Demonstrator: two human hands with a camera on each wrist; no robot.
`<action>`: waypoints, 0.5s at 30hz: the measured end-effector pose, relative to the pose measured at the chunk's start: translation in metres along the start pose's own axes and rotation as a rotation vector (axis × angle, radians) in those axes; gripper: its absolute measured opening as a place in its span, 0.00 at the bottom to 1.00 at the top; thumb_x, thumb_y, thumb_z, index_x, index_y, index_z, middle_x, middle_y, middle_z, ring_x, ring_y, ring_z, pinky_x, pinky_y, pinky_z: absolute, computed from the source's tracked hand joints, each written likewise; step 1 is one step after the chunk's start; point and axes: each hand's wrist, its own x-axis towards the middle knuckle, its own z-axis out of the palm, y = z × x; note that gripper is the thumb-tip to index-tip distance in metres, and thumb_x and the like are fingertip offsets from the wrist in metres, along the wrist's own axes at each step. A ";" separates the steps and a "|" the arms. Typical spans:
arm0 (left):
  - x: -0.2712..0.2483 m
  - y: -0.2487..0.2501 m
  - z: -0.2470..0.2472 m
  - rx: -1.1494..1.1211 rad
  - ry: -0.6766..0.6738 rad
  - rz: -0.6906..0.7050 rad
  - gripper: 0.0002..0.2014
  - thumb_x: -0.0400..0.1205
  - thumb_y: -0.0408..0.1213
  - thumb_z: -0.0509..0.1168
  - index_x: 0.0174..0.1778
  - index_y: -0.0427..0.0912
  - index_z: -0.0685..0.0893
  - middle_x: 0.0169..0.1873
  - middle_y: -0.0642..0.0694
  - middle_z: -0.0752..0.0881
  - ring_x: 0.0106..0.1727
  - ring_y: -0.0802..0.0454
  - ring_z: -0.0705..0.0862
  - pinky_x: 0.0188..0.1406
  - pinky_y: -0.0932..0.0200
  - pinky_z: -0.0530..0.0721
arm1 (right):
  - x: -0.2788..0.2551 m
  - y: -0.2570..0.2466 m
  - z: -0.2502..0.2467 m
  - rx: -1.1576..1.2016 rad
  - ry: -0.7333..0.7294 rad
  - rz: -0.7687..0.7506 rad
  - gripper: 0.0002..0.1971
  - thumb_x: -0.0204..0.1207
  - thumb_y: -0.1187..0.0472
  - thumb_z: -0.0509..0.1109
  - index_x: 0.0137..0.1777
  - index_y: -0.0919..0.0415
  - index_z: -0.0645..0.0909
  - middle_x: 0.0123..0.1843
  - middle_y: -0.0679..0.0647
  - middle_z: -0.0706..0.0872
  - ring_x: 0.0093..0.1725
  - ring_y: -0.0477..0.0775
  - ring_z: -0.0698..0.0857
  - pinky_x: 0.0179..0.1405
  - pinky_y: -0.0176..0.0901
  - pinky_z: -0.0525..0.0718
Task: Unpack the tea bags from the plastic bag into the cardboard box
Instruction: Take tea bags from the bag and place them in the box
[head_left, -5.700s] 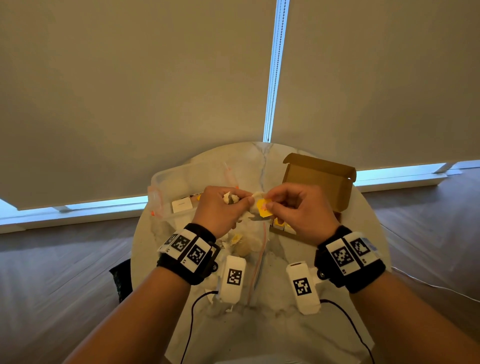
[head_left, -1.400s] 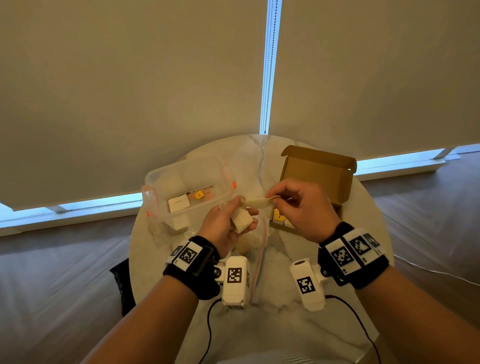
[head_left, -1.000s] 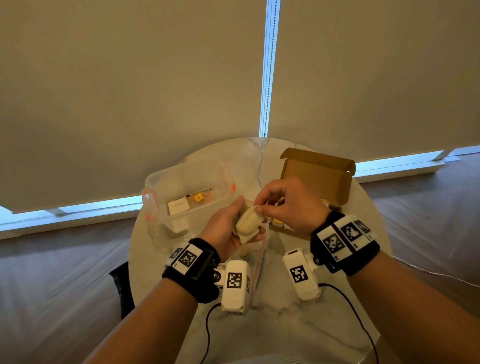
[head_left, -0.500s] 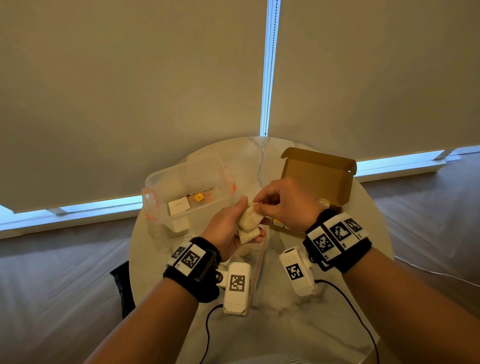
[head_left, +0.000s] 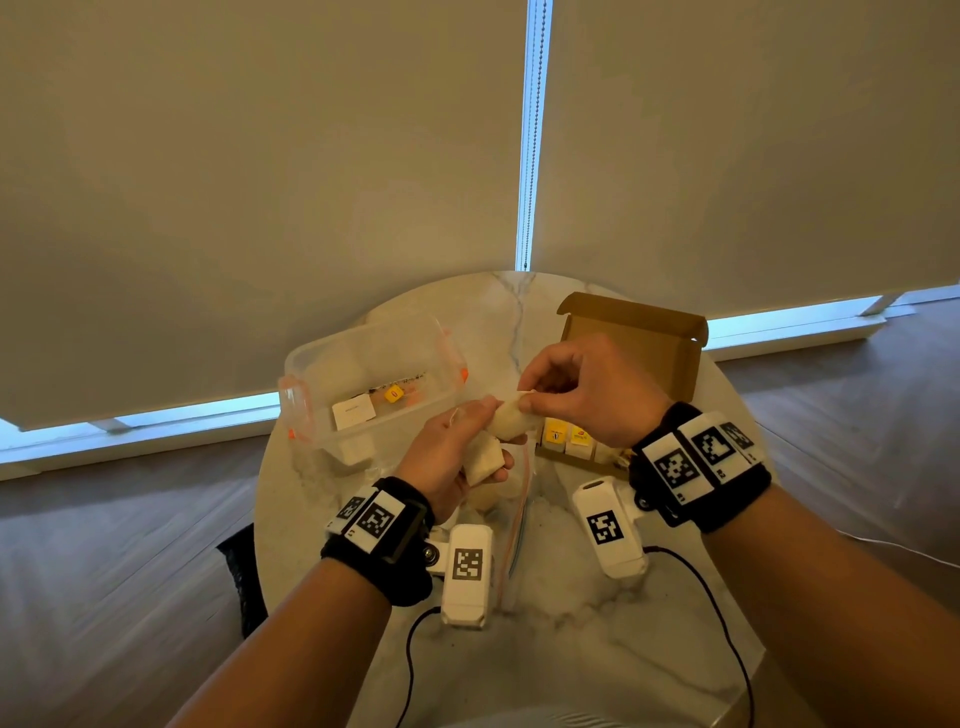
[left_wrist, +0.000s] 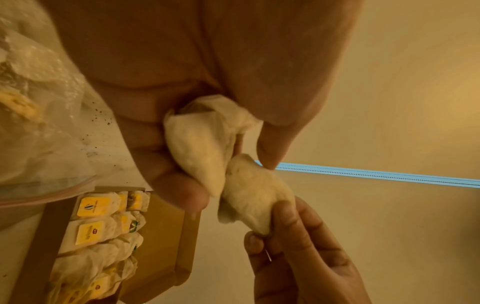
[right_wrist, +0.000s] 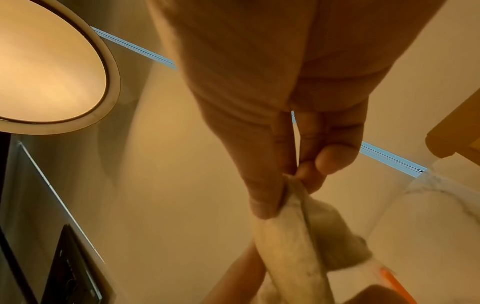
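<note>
Both hands above table (head_left: 571, 597) – left hand (head_left: 447, 457) gripping tea bag (head_left: 483, 462), right hand (head_left: 587, 389) pinching second tea bag (head_left: 506, 418), cardboard box (head_left: 670, 353) just behind.

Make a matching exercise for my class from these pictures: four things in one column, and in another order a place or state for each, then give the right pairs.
1. cardboard box
2. clear plastic tub
3. right hand
4. plastic bag

a. pinches the upper tea bag
b. lies on the table under the hands
c. lid open, tagged tea bags in a row inside
d. far left on the table

Pairs: 1-c, 2-d, 3-a, 4-b
</note>
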 end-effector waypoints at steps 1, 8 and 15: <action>0.000 0.001 0.001 0.012 -0.021 0.016 0.23 0.81 0.49 0.66 0.63 0.34 0.81 0.47 0.33 0.87 0.34 0.48 0.83 0.29 0.58 0.83 | 0.000 0.000 -0.001 -0.006 0.001 -0.006 0.05 0.70 0.58 0.79 0.45 0.55 0.89 0.38 0.46 0.89 0.35 0.39 0.85 0.35 0.28 0.82; 0.000 -0.001 0.001 0.049 -0.071 0.110 0.32 0.70 0.49 0.78 0.69 0.40 0.80 0.50 0.30 0.87 0.34 0.49 0.83 0.30 0.58 0.83 | 0.001 0.000 -0.002 -0.012 -0.039 -0.016 0.04 0.73 0.58 0.77 0.46 0.56 0.90 0.39 0.45 0.90 0.39 0.38 0.87 0.38 0.27 0.83; 0.004 -0.002 0.005 0.144 0.009 0.129 0.11 0.79 0.28 0.71 0.56 0.29 0.82 0.40 0.33 0.88 0.28 0.50 0.79 0.24 0.61 0.79 | 0.003 0.004 0.001 -0.028 -0.036 -0.018 0.09 0.71 0.60 0.79 0.51 0.55 0.89 0.40 0.48 0.88 0.36 0.39 0.83 0.36 0.25 0.80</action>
